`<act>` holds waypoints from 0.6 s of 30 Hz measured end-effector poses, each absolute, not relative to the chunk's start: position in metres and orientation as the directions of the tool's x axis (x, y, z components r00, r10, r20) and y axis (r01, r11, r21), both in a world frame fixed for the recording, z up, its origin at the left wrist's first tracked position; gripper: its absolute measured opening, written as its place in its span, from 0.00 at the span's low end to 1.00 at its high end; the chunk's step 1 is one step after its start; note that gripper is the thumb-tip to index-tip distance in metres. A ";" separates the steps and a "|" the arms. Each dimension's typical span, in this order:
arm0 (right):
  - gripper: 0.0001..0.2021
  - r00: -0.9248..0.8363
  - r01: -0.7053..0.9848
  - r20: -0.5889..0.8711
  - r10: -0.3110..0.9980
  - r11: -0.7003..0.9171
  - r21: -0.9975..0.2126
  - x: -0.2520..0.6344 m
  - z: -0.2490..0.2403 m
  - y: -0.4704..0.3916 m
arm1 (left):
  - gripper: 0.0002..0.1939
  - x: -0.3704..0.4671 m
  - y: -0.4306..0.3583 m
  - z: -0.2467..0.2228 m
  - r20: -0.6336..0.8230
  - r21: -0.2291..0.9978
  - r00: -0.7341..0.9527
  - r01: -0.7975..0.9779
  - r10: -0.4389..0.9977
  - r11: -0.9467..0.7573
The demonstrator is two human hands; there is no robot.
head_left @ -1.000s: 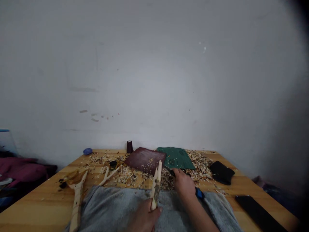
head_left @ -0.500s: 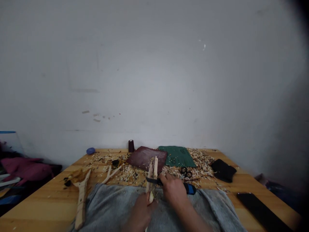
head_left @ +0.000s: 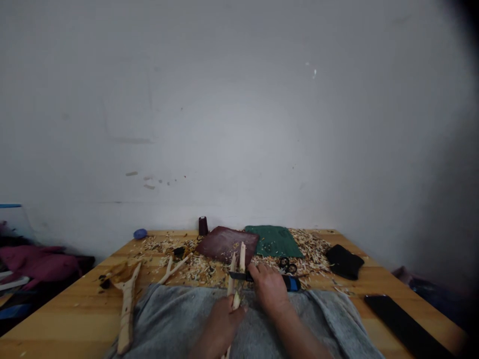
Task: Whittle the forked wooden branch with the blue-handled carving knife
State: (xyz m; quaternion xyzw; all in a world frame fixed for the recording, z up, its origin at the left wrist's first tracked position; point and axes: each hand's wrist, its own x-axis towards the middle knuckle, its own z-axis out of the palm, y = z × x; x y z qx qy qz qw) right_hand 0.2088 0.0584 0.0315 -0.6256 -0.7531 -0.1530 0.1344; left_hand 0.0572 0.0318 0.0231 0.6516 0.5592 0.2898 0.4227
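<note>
Left hand point(head_left: 222, 319) clasps the forked stick point(head_left: 231, 287) low; right hand point(head_left: 269, 288), angled inward, clamps the knife point(head_left: 293, 283).

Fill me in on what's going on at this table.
The person's left hand grips a two-pronged stick over a grey cloth. The right hand holds a knife, its blade appearing to lie across the prongs. Wood shavings litter the table, and another forked stick lies to the left.
</note>
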 end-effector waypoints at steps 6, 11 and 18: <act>0.14 -0.114 0.993 0.419 0.901 0.106 0.044 0.233 0.031 0.069 | 0.08 0.053 0.032 0.014 -0.135 0.895 0.245 0.445 0.960 0.012; 0.13 0.168 0.986 0.372 0.913 -0.150 -0.076 0.267 0.031 0.075 | 0.13 0.054 0.034 0.001 -0.123 0.891 0.215 0.455 0.969 0.012; 0.16 -0.099 0.980 0.408 0.908 0.160 -0.117 0.229 0.032 0.061 | 0.15 0.055 0.041 0.002 -0.090 0.885 0.136 0.465 0.987 0.016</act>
